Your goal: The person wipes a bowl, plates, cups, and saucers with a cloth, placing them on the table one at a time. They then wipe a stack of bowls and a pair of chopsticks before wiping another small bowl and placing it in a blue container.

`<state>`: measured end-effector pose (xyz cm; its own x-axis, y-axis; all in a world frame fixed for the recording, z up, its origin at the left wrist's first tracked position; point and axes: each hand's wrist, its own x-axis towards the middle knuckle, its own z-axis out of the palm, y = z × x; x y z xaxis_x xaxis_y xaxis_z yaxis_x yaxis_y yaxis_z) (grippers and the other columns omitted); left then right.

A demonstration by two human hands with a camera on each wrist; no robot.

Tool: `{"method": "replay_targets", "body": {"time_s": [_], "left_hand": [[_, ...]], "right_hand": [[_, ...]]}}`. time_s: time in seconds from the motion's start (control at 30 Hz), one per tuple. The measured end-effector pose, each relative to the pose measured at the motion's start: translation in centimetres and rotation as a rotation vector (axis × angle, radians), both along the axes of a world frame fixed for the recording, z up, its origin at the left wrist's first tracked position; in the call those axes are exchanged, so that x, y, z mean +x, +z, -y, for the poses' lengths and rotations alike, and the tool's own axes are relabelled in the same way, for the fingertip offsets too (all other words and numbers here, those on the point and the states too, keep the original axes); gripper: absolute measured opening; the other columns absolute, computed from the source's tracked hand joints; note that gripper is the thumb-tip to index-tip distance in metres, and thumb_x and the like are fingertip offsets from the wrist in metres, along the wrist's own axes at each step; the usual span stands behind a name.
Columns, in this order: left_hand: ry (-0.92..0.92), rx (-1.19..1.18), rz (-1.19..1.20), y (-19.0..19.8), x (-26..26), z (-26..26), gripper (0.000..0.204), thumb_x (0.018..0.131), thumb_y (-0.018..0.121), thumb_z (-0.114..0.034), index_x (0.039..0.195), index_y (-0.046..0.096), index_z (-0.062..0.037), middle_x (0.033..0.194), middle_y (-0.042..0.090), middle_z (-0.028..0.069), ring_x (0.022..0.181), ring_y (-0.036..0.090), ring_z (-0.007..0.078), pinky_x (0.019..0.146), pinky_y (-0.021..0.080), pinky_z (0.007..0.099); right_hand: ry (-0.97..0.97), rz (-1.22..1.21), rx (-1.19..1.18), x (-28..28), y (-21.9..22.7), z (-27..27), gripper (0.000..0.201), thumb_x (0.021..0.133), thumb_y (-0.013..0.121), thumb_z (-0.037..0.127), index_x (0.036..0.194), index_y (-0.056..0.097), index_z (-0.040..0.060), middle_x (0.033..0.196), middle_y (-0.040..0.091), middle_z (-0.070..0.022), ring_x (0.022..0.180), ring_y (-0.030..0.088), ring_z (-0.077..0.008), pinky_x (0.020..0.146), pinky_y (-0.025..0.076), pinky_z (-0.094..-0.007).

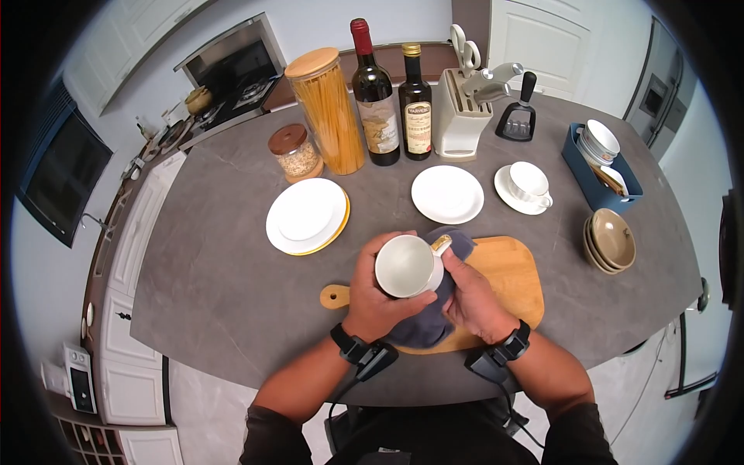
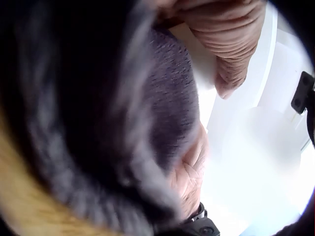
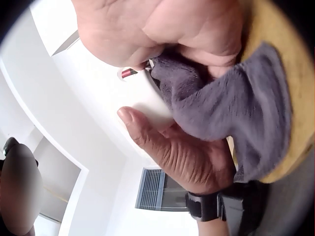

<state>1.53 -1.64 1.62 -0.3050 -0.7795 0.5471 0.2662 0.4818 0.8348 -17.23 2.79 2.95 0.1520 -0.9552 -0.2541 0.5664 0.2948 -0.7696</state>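
A white cup (image 1: 404, 267) is held over the cutting board, its open mouth facing up toward the head view. My left hand (image 1: 373, 301) grips it, thumb on the near side and fingers on the far side. At the gold-marked handle, my right hand (image 1: 474, 301) has its thumb close by, and its curled fingers hold a purple-grey cloth (image 1: 425, 324). In the right wrist view, that cloth (image 3: 211, 103) is bunched against the cup's wall and hangs over the board. Cloth and hand hide part of the cup there.
Beneath lies a wooden cutting board (image 1: 508, 271). Beyond are stacked plates (image 1: 308, 217), a white plate (image 1: 447, 194), a cup on a saucer (image 1: 528, 182) and stacked brown bowls (image 1: 612, 239). Bottles (image 1: 377, 108), a pasta jar (image 1: 329, 116) and a knife block (image 1: 459, 116) stand at the back.
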Motion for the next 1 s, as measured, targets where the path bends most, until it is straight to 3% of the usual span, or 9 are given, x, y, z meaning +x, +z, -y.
{"method": "replay_targets", "body": {"time_s": [0.03, 0.17, 0.27, 0.33, 0.5, 0.63, 0.7, 0.8, 1.0], "left_hand": [[0.001, -0.001, 0.000, 0.0, -0.1, 0.1, 0.093, 0.074, 0.099, -0.010, 0.149, 0.045, -0.0034, 0.147, 0.060, 0.0149, 0.133, 0.061, 0.0222, 0.113, 0.050, 0.0382], [0.004, -0.016, 0.023, 0.1, -0.2, 0.3, 0.091, 0.074, 0.098, -0.008, 0.148, 0.044, -0.0031, 0.149, 0.059, 0.0165, 0.135, 0.060, 0.0229, 0.114, 0.050, 0.0388], [0.045, 0.025, 0.036, 0.2, -0.1, 0.3, 0.088, 0.076, 0.097, -0.010, 0.147, 0.045, -0.0030, 0.146, 0.060, 0.0152, 0.132, 0.061, 0.0220, 0.112, 0.051, 0.0381], [0.072, 0.067, 0.031, -0.1, 0.2, 0.6, 0.086, 0.077, 0.096, -0.011, 0.145, 0.046, -0.0030, 0.143, 0.061, 0.0143, 0.130, 0.062, 0.0214, 0.110, 0.052, 0.0376], [0.302, 0.131, 0.190, -1.0, 1.9, 3.1, 0.084, 0.077, 0.098, -0.018, 0.141, 0.047, -0.0021, 0.131, 0.061, 0.0110, 0.117, 0.065, 0.0190, 0.100, 0.055, 0.0365], [0.603, -0.012, 0.334, -1.1, 2.9, 5.2, 0.079, 0.073, 0.101, -0.023, 0.132, 0.055, 0.0016, 0.124, 0.062, 0.0130, 0.112, 0.066, 0.0239, 0.097, 0.055, 0.0383], [0.632, -0.031, 0.346, -1.4, 3.2, 5.6, 0.078, 0.071, 0.101, -0.025, 0.130, 0.059, 0.0030, 0.124, 0.062, 0.0154, 0.114, 0.065, 0.0275, 0.098, 0.054, 0.0393], [0.677, -0.024, 0.507, -1.5, 3.3, 5.6, 0.078, 0.075, 0.099, -0.024, 0.136, 0.057, 0.0031, 0.125, 0.070, 0.0147, 0.112, 0.070, 0.0224, 0.099, 0.057, 0.0374], [0.750, -0.086, 0.630, -1.9, 3.4, 5.8, 0.086, 0.075, 0.098, -0.030, 0.141, 0.056, 0.0058, 0.126, 0.070, 0.0184, 0.114, 0.071, 0.0282, 0.100, 0.056, 0.0385]], "right_hand": [[0.048, 0.158, 0.011, 0.2, 0.0, -0.1, 0.048, 0.114, 0.052, 0.047, 0.139, 0.061, 0.0063, 0.127, 0.072, -0.0057, 0.112, 0.071, -0.0146, 0.096, 0.059, -0.0324], [0.039, 0.164, -0.028, -0.1, -0.5, 0.1, 0.049, 0.115, 0.050, 0.045, 0.144, 0.057, 0.0066, 0.134, 0.070, -0.0061, 0.117, 0.070, -0.0157, 0.099, 0.059, -0.0331], [0.042, 0.098, -0.053, -0.7, -1.6, 0.5, 0.045, 0.114, 0.054, 0.040, 0.143, 0.058, 0.0052, 0.132, 0.071, -0.0071, 0.114, 0.072, -0.0165, 0.097, 0.060, -0.0338], [-0.095, -0.071, -0.007, -0.8, -1.2, 0.8, 0.037, 0.113, 0.059, 0.035, 0.122, 0.071, 0.0009, 0.108, 0.077, -0.0046, 0.096, 0.073, -0.0112, 0.083, 0.058, -0.0267], [-0.232, -0.099, -0.134, -1.0, 0.3, 0.8, 0.032, 0.112, 0.061, 0.027, 0.118, 0.074, -0.0011, 0.106, 0.078, -0.0044, 0.094, 0.072, -0.0106, 0.083, 0.056, -0.0265], [-0.281, -0.303, -0.211, -1.8, -0.8, 1.3, 0.032, 0.112, 0.061, 0.025, 0.116, 0.075, -0.0029, 0.106, 0.077, -0.0032, 0.095, 0.069, -0.0078, 0.084, 0.055, -0.0253], [-0.292, -0.340, -0.232, -1.9, -1.0, 1.4, 0.032, 0.112, 0.061, 0.025, 0.116, 0.075, -0.0034, 0.107, 0.077, -0.0027, 0.095, 0.068, -0.0069, 0.084, 0.054, -0.0249], [-0.298, -0.360, -0.251, -1.9, -1.2, 1.5, 0.032, 0.112, 0.062, 0.025, 0.115, 0.075, -0.0038, 0.106, 0.077, -0.0020, 0.094, 0.067, -0.0067, 0.083, 0.054, -0.0245], [-0.277, -0.379, -0.264, -2.3, -1.6, 1.6, 0.031, 0.111, 0.062, 0.025, 0.112, 0.076, -0.0036, 0.101, 0.076, -0.0004, 0.090, 0.066, -0.0056, 0.080, 0.053, -0.0242]]}}
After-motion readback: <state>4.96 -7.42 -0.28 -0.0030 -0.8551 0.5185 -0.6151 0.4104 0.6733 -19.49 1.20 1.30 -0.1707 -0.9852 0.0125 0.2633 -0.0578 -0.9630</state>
